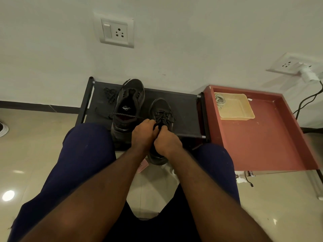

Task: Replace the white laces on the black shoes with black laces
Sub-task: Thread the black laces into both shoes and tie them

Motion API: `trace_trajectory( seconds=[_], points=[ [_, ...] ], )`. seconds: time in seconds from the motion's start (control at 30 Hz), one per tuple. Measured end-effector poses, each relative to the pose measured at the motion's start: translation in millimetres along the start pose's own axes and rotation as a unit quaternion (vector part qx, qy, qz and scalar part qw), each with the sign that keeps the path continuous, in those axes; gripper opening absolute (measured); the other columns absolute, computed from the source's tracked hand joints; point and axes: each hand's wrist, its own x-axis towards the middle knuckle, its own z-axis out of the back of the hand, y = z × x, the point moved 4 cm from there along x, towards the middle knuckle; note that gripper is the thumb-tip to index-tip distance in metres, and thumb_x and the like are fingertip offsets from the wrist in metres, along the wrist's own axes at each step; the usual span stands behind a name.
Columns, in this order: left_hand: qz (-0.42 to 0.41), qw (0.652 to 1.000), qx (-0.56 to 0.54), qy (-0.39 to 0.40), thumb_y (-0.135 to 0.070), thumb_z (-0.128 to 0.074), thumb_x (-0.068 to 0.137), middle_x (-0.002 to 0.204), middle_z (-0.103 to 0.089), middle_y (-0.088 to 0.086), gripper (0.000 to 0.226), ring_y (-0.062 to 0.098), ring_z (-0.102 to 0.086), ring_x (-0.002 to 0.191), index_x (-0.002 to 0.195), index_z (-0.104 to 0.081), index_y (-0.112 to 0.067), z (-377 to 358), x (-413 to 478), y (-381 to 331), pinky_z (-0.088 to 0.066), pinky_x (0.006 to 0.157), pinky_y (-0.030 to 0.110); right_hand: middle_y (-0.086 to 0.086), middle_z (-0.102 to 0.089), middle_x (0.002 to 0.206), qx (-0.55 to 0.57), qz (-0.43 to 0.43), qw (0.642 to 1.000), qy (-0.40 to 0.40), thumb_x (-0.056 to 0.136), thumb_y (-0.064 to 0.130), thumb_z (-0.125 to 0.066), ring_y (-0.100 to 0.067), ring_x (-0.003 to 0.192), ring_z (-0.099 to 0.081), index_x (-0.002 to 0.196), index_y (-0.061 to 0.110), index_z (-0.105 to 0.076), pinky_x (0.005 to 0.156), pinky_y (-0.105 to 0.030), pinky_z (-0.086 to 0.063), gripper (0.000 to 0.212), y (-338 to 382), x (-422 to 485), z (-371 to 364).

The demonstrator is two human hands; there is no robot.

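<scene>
On the shoe rack (pixel 185 102), the black lace (pixel 163 114) is being worked through the nearer black shoe (pixel 161 105), its ends being pinched in the closed grips of the left hand (pixel 144 132) and right hand (pixel 167 141), with snug tightening and tying judged next.

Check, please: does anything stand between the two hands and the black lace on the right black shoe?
Nothing visible does. The left hand and the right hand both hold the black lace of the black sports shoe; the second, unlaced black shoe stands aside, to its left.
</scene>
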Motion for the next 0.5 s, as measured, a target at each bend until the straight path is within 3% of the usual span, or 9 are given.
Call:
trace_trajectory(
  seconds=[0.2, 0.33, 0.5],
  points=[
    [-0.006, 1.000, -0.015, -0.006, -0.028, -0.051, 0.098, 0.089, -0.056, 0.003, 0.020, 0.021, -0.055, 0.079, 0.094, -0.062, -0.011, 3, 4, 3, -0.046, 0.068, 0.035, -0.008, -0.067, 0.119, 0.072, -0.007, 0.991, -0.112, 0.100, 0.023, -0.049, -0.030, 0.107, -0.064, 0.138, 0.022, -0.044, 0.088, -0.045, -0.053, 0.039, -5, -3, 0],
    [0.007, 0.999, -0.035, 0.009, -0.027, -0.052, 0.097, 0.089, -0.054, 0.002, 0.018, 0.019, -0.054, 0.080, 0.095, -0.061, -0.011, 1, 2, 1, -0.045, 0.070, 0.034, -0.006, -0.070, 0.106, 0.065, -0.059, 0.991, -0.099, 0.098, 0.026, -0.051, -0.028, 0.094, -0.066, 0.109, 0.017, -0.066, 0.079, -0.040, -0.057, 0.020, -10, 9, 6],
    [0.032, 0.999, -0.037, -0.008, -0.028, -0.054, 0.096, 0.086, -0.050, 0.003, 0.019, 0.021, -0.052, 0.079, 0.091, -0.059, -0.010, 5, 3, 4, -0.035, 0.066, 0.033, -0.014, -0.069, 0.097, 0.066, -0.004, 0.998, -0.015, 0.096, 0.021, -0.052, -0.028, 0.085, -0.064, 0.084, 0.012, -0.061, 0.069, -0.034, -0.051, 0.017, -6, 22, 15]
  ],
)
